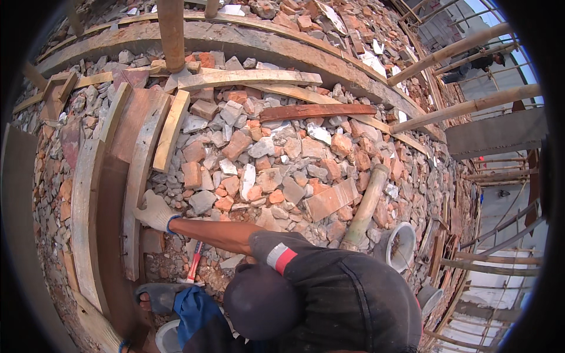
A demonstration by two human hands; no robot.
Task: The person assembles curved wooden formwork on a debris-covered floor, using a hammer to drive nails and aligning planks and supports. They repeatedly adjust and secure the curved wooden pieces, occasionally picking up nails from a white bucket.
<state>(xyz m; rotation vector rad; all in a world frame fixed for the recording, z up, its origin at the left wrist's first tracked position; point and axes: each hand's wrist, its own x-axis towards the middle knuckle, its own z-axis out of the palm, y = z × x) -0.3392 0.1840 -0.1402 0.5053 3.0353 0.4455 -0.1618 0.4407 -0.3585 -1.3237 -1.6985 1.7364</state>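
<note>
Neither my left hand nor my right hand shows in this view. A co-worker in a dark shirt (359, 294) bends over at the lower middle. One arm reaches left, and its gloved hand (155, 213) rests on the edge board (143, 176) of a long wooden trough-like form (115, 229). At the lower left edge, part of a blue-cuffed wrist (123, 345) shows; it seems to be the same person's, and what its hand does I cannot make out. A tool handle in red and white (195, 262) lies on the rubble beside the co-worker's sandalled foot (159, 298).
Broken brick and concrete rubble (282, 159) covers the ground. Loose boards, a reddish board (318, 112) and a thick pole (366, 206) lie on it. A bucket (402, 247) stands at the right. An upright post (171, 35) rises behind; bamboo poles (465, 106) line the right.
</note>
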